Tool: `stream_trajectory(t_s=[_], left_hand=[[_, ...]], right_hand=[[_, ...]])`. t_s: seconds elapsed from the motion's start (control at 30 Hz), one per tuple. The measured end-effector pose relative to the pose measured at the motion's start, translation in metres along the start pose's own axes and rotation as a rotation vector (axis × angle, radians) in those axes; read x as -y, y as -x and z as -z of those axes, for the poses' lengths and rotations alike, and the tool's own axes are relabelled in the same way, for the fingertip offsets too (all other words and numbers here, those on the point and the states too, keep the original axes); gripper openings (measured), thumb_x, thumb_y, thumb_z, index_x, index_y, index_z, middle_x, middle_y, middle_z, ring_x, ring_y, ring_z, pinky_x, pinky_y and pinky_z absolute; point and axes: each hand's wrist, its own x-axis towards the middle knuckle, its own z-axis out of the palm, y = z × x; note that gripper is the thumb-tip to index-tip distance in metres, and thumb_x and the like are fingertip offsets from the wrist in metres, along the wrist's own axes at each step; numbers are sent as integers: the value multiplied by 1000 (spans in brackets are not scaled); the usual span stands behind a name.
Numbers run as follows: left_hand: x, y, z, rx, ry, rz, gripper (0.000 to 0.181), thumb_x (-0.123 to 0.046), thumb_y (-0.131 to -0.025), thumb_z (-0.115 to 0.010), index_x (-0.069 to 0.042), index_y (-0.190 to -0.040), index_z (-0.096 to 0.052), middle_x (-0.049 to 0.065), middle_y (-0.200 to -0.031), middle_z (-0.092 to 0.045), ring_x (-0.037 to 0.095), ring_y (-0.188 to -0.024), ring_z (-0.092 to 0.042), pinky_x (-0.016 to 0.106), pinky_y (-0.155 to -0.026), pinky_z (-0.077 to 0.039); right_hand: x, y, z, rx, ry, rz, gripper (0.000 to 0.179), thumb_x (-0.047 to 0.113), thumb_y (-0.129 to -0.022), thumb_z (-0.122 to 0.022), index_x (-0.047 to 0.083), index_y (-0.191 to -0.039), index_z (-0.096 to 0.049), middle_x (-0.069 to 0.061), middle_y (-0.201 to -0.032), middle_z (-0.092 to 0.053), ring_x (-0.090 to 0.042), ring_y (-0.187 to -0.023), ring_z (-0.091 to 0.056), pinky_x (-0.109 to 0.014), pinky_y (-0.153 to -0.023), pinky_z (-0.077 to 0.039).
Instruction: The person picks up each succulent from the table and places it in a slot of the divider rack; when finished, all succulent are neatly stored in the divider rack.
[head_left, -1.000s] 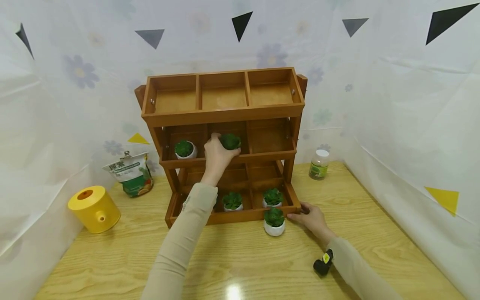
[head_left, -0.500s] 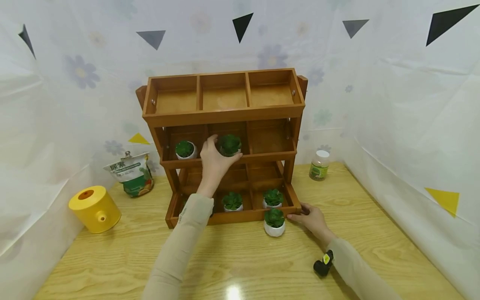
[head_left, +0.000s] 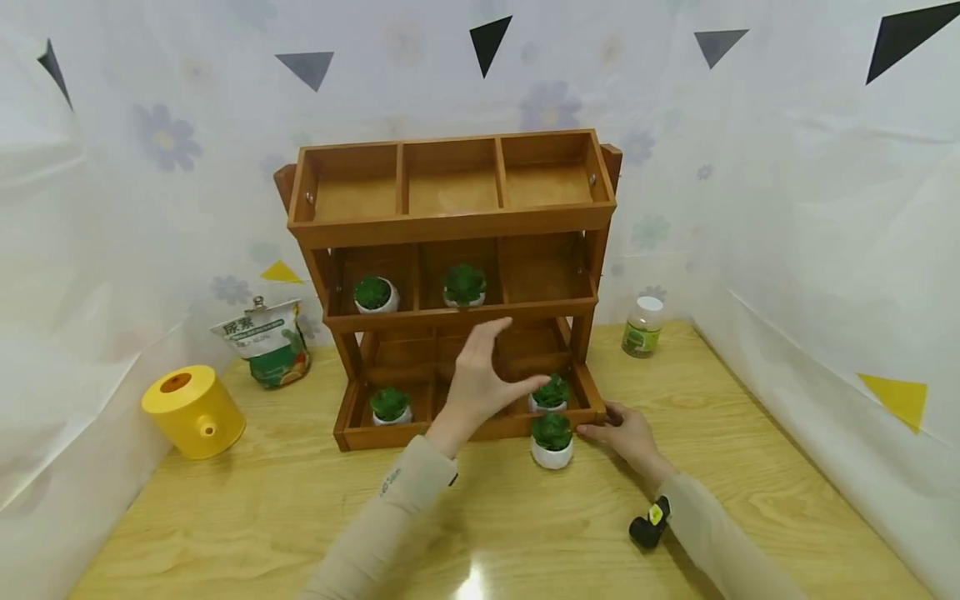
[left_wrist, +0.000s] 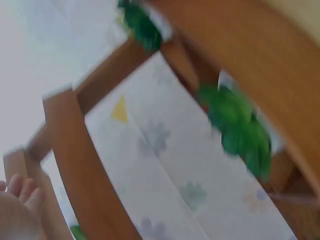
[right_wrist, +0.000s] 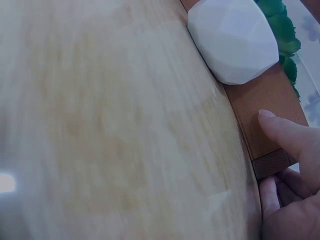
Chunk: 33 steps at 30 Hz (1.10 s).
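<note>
My left hand [head_left: 480, 379], thumb and fingers spread with nothing between them, hovers before the bottom tier of the wooden shelf [head_left: 450, 223]. A potted succulent [head_left: 464, 285] sits in the middle tier's centre compartment, another potted succulent [head_left: 375, 294] to its left. On the bottom tier stand a left succulent [head_left: 391, 405] and a right succulent [head_left: 551, 393]; my left hand hides the centre compartment's contents. One more succulent in a white pot [head_left: 552, 442] stands on the table against the shelf's front. My right hand [head_left: 626, 433] grips the shelf's lower right corner, thumb on the front board.
A yellow watering can [head_left: 193, 412] and a clipped green-and-white bag [head_left: 266, 343] stand left of the shelf. To its right is a white-lidded jar [head_left: 642, 327]. Light sheeting surrounds the wooden table [head_left: 247, 525]. The left wrist view is blurred.
My left hand has let go of the succulent in the middle tier's centre compartment and moved down and right. My right hand has stayed at the shelf corner.
</note>
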Motion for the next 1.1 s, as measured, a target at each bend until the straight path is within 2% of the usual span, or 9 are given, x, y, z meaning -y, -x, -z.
stream_trajectory(t_s=[0.1, 0.23, 0.3, 0.4, 0.5, 0.6, 0.8, 0.97, 1.1], left_hand=[[-11, 12, -10, 179, -9, 36, 93, -43, -62, -89, -6, -135, -44, 12, -127, -55, 25, -117, -55, 37, -96, -50], [-19, 27, -19, 378, -16, 127, 95, -48, -63, -87, -8, -138, -42, 7, -128, -55, 24, -114, -56, 38, -95, -50], [-22, 34, -24, 471, 22, 183, 96, -48, -65, -86, -8, -139, -40, 7, -129, -55, 24, -107, -58, 37, -92, -50], [-23, 45, -29, 593, 81, 280, 96, -47, -68, -84, -8, -142, -37, 8, -131, -53, 23, -104, -60, 34, -88, -52], [-23, 56, -34, 669, 113, 367, 96, -46, -69, -84, -10, -143, -37, 7, -132, -52, 23, -111, -59, 35, -92, -51], [-22, 63, -37, 710, 95, 418, 97, -48, -67, -84, -11, -144, -36, 6, -132, -52, 22, -117, -55, 38, -95, -50], [-19, 68, -40, 734, 53, 405, 93, -46, -68, -84, -10, -141, -39, 8, -132, -50, 23, -117, -54, 38, -95, -50], [-20, 69, -41, 708, 58, 411, 87, -42, -69, -85, -7, -137, -41, 9, -126, -49, 23, -112, -55, 35, -92, -51], [-22, 69, -42, 691, 43, 453, 89, -41, -69, -85, -4, -137, -41, 12, -124, -50, 25, -109, -57, 35, -89, -53]], right_hand=[[0, -1, 0, -5, 3, 6, 78, 35, -82, -76, -5, -141, -42, -29, -136, -50, -41, -124, -50, -48, -101, -45], [0, -2, -2, -5, 1, 5, 79, 36, -81, -77, -4, -140, -44, -28, -134, -53, -40, -122, -53, -47, -99, -46], [0, -2, -3, -8, -6, 0, 79, 35, -80, -78, -4, -140, -44, -28, -133, -53, -40, -122, -53, -47, -100, -46], [0, -1, -2, -12, 0, 3, 78, 34, -80, -77, -5, -139, -44, -29, -134, -52, -41, -123, -52, -47, -101, -45], [1, -1, -1, -16, 2, 7, 77, 33, -81, -77, -5, -139, -44, -28, -134, -52, -41, -123, -52, -47, -101, -44], [3, 1, 0, -22, 12, 18, 75, 32, -81, -78, -4, -138, -46, -27, -132, -54, -40, -122, -53, -47, -101, -45], [5, 3, -2, -30, 13, 26, 73, 30, -81, -78, -4, -137, -47, -27, -131, -55, -39, -121, -54, -46, -100, -46], [5, 3, -2, -20, 8, 18, 74, 30, -81, -77, -4, -138, -46, -27, -132, -54, -39, -122, -54, -46, -100, -46], [5, 3, -1, -9, -9, 1, 76, 32, -82, -77, -3, -140, -44, -28, -135, -52, -40, -123, -52, -46, -101, -45]])
